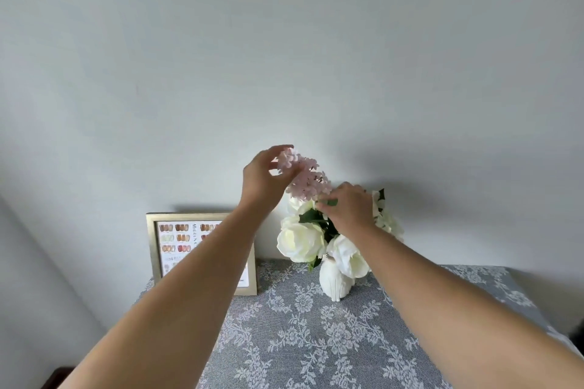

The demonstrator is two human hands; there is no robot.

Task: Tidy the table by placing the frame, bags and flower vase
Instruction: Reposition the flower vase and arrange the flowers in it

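A white vase (335, 283) stands near the back of the table and holds large white flowers (300, 241) and a tall pink flower sprig (311, 181). My left hand (264, 177) pinches the top of the pink sprig between thumb and fingers. Lower down among the leaves, my right hand (349, 207) grips the stems and covers part of the bouquet. A gold picture frame (155, 246) with a chart of nail colours stands upright at the back left, leaning on the wall; my left forearm hides its right part. No bags are in view.
The table carries a grey cloth with white floral lace (316, 341). A plain pale wall (284, 57) rises directly behind the frame and vase. The table's right edge falls away near a dark object (576, 333); something dark sits low at the left (60, 377).
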